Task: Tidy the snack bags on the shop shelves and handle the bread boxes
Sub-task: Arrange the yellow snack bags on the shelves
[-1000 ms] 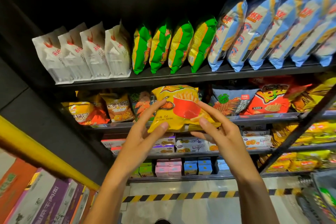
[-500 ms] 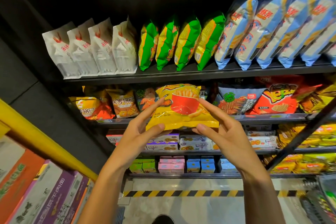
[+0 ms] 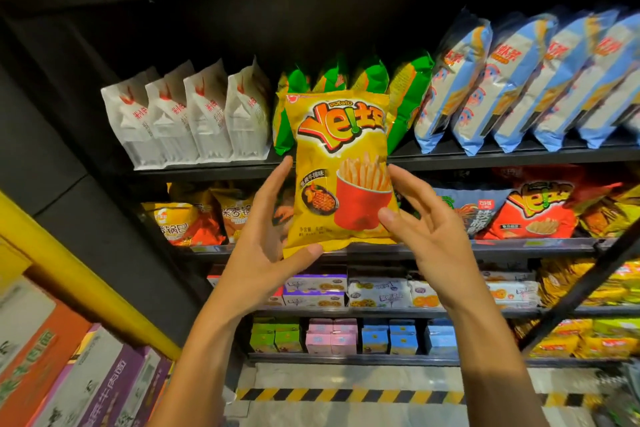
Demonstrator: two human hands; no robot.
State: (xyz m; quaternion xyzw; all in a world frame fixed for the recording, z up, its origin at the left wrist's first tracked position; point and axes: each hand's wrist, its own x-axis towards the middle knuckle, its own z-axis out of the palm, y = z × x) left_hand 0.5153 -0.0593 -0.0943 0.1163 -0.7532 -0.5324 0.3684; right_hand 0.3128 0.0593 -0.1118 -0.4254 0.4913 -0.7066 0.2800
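Observation:
A yellow potato-stick snack bag [image 3: 341, 163] with a red cup of fries printed on it stands upright in front of the shelves, held between both hands. My left hand [image 3: 263, 246] grips its lower left corner, thumb under the bottom seam and fingers behind the left edge. My right hand [image 3: 429, 232] holds the lower right side, thumb on the front and fingers spread behind. The bag's top covers part of the green snack bags [image 3: 408, 94] on the upper shelf. Its bottom is level with the middle shelf's edge [image 3: 433, 248].
White bags [image 3: 183, 118] and blue bags [image 3: 519, 80] flank the green ones. A red bag [image 3: 533, 208] of the same brand lies on the middle shelf. Small boxes [image 3: 332, 336] fill lower shelves. Cartons [image 3: 69, 374] and a yellow beam [image 3: 86, 281] stand left; a black diagonal bar [image 3: 581, 284] crosses right.
Both hands have lifted the yellow bag from lying tilted at the middle shelf to upright, its front facing me. The view has tipped upward, showing a higher shelf.

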